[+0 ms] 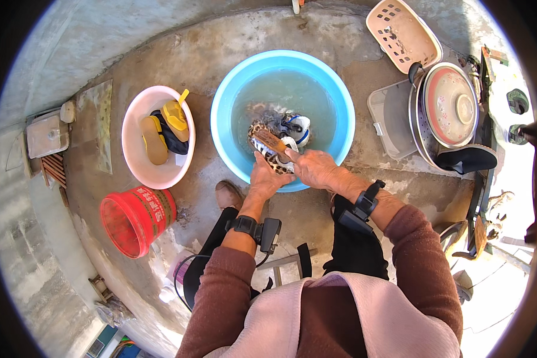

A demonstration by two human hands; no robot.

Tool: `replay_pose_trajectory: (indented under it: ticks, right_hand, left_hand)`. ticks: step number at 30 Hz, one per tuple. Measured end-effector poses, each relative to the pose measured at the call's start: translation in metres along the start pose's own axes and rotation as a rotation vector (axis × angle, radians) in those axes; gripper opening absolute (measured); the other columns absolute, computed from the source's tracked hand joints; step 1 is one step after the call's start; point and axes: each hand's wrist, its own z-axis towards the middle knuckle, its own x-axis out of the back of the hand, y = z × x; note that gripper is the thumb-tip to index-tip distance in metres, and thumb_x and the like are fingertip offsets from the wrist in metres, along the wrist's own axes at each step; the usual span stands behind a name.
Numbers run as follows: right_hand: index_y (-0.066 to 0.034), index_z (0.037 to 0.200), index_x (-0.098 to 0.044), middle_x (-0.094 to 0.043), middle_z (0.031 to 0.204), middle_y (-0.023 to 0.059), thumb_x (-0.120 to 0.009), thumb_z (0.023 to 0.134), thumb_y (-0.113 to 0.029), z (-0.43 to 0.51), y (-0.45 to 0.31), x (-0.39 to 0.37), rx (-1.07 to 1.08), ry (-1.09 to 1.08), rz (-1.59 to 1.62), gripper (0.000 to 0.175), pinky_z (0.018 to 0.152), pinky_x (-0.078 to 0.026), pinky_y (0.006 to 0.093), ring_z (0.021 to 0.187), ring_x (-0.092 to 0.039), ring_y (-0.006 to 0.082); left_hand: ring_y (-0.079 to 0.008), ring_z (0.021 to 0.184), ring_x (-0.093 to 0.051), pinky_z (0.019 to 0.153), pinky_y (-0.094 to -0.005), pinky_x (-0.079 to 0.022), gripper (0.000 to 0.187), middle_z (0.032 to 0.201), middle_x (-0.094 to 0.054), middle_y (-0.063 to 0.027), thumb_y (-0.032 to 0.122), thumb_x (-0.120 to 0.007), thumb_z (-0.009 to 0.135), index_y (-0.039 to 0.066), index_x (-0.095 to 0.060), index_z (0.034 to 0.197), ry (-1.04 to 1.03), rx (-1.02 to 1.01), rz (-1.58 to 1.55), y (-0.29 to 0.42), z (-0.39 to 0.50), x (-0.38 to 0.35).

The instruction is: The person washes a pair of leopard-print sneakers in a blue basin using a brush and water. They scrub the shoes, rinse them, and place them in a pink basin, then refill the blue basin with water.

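Note:
A leopard-print shoe point(281, 166) is held at the near side of a blue plastic basin point(283, 57) by my left hand point(267, 178). My right hand point(315, 168) grips a wooden-backed scrubbing brush point(270, 139), which lies against the shoe's upper; its bristles are hidden. Behind the brush, a white item with blue trim point(300, 130), apparently another shoe, sits partly in the cloudy water point(291, 89). More leopard-print material shows dimly under the surface beside it.
To the left stand a pink basin point(132, 138) with yellow-and-tan shoes point(153, 141) and a tipped red bucket point(125, 223). On the right are a clear plastic box point(391, 116), stacked cookware with a floral lid point(449, 105), a black shoe point(467, 159) and a beige basket point(402, 36).

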Motion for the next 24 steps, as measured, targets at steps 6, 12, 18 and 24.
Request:
replay_pose_trajectory:
  ticks: [6,12,18,24]
  right_hand:
    - [-0.0053,0.118,-0.053,-0.063,0.097,0.0189,-0.042,0.086,-0.021,0.053,0.023,0.025,-0.256,0.103,0.157,0.037,0.08,-0.047,0.0425,0.092,-0.059,0.0354]
    - [-0.0016,0.115,-0.055,-0.063,0.087,0.0218,-0.047,0.086,-0.017,0.021,0.053,0.044,-0.247,0.244,0.292,0.034,0.073,-0.048,0.0422,0.081,-0.061,0.0364]
    - [-0.002,0.118,-0.053,-0.06,0.077,0.0209,-0.05,0.086,-0.018,-0.071,0.025,0.041,0.189,0.15,0.266,0.036,0.065,-0.049,0.0418,0.071,-0.061,0.034]
    - [-0.0027,0.127,-0.042,-0.056,0.075,0.0175,-0.047,0.086,-0.022,-0.053,0.013,0.008,0.114,0.028,-0.173,0.045,0.06,-0.049,0.0411,0.065,-0.059,0.0324]
  left_hand:
    - [-0.0319,0.102,-0.056,0.088,-0.0339,-0.045,0.125,0.114,-0.054,-0.0244,0.034,-0.082,0.054,-0.011,0.001,0.136,-0.014,-0.029,0.068,-0.005,0.001,-0.003]
    - [-0.0287,0.096,-0.059,0.083,-0.0307,-0.047,0.121,0.108,-0.058,-0.0204,0.039,-0.078,0.057,-0.015,-0.002,0.135,0.005,-0.002,0.128,-0.001,0.006,-0.002]
    - [-0.0262,0.098,-0.059,0.084,-0.03,-0.047,0.11,0.11,-0.059,-0.0161,0.041,-0.075,0.064,-0.008,-0.009,0.138,0.041,0.019,0.136,-0.028,0.018,-0.02]
    - [-0.0211,0.09,-0.061,0.08,-0.0295,-0.047,0.055,0.103,-0.064,-0.0077,0.022,-0.073,0.072,0.004,-0.05,0.118,-0.01,-0.14,-0.282,-0.049,0.03,-0.033]
